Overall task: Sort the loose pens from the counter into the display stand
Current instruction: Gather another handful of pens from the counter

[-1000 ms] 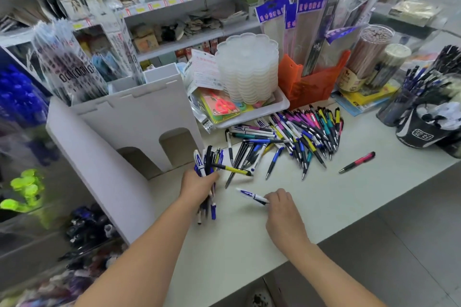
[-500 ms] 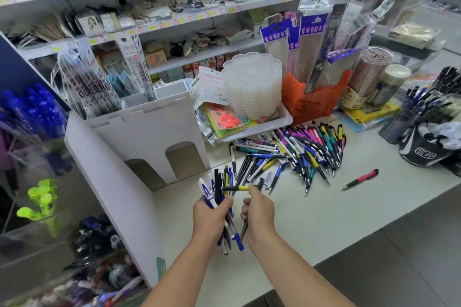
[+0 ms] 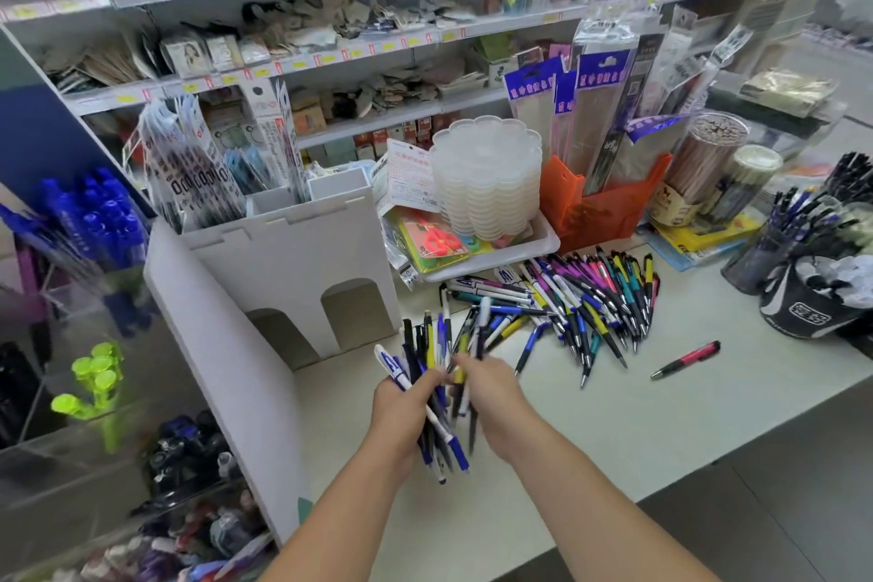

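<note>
Pen bundle (image 3: 432, 373) gripped btwn both hands, L (image 3: 401, 406) & R (image 3: 491, 397).

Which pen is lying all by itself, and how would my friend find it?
Look at the pale counter and find the big heap of pens in front of the white tray. To the right of that heap, nearer the counter's front edge, one red pen lies alone. It touches no other pen, and it is red with a dark tip.

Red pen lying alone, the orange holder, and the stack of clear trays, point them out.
red pen (image 3: 686, 360), head view, mid barrel
orange holder (image 3: 596, 214), head view, front wall
stack of clear trays (image 3: 486, 184), head view, side of stack
</note>
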